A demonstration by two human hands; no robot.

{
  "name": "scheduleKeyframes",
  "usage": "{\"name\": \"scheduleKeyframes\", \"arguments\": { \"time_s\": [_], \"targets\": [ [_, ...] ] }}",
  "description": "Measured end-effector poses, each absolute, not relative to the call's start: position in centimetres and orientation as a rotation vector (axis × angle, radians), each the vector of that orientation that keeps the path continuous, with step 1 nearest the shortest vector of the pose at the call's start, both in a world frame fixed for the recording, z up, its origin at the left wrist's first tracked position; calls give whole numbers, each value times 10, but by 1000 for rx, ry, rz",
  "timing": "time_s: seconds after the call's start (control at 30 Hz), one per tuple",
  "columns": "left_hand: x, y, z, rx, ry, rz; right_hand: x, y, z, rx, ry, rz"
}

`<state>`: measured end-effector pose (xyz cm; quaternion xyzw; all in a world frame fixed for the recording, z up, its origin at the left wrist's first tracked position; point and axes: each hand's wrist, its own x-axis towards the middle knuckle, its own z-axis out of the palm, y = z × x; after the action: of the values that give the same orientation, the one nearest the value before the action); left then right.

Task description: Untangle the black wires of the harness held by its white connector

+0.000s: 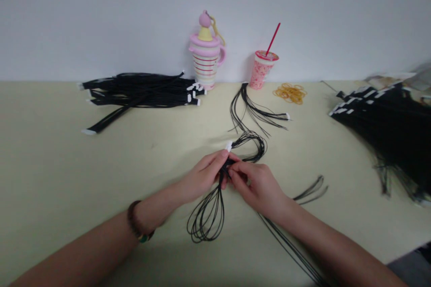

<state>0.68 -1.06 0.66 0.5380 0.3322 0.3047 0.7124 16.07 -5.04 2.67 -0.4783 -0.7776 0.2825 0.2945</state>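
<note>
In the head view, clasps a looped bundle of thin black wires between closed thumb and fingers of the left hand, next to a small white connector; pinches the same bundle with closed fingertips of the right hand. Shows loops on the near side of the grip and a curve beyond it; farther beyond, leftward, flat black cables with white ends, rightward, tangled yellow rubber bands.
</note>
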Motion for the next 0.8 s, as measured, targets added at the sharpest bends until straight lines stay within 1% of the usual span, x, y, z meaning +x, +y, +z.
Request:
{"name": "scheduleKeyframes", "arguments": {
  "time_s": [0.23, 0.3, 0.37, 0.47, 0.5, 0.53, 0.7, 0.8],
  "targets": [
    [6, -11, 1, 1103, 731, 703, 163, -51, 18, -1322, -2110, 517],
    [6, -8, -1, 976, 714, 731, 165, -50, 21, -1304, -2070, 530],
    [5, -3, -2, 813, 698, 742, 171, -47, 29, -1280, -1934, 716],
    [2, 4, -2, 616, 661, 736, 190, -42, 49, -1162, -1520, 1239],
    [1, 5, -1, 582, 651, 737, 199, -40, 56, -1100, -1370, 1357],
    [0, 7, 0, 560, 644, 733, 208, -38, 62, -1052, -1266, 1388],
    [0, 9, 8, 494, 670, 672, 252, -28, 80, -997, -930, 1042],
    [0, 11, 9, 486, 659, 625, 267, -22, 82, -919, -731, 958]
  ]
}}
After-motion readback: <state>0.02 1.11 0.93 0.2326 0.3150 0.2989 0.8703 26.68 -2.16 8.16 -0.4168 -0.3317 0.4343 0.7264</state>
